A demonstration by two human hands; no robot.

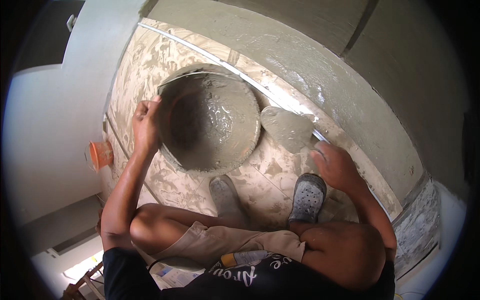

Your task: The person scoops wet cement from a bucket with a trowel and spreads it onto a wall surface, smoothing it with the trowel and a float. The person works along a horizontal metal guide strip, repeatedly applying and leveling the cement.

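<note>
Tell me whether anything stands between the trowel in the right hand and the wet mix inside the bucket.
Only the bucket rim, on its right side: the trowel in the right hand is beside it. Nothing else visible intervenes; the left hand is at the opposite side.

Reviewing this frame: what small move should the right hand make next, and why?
Probably lift the trowel over the bucket's right rim toward the wet mortar inside. The right hand holds the trowel with its mortar-smeared blade right by that rim, and the left hand is at the bucket's left edge, seemingly steadying it, so the way in looks short and unobstructed.
</note>
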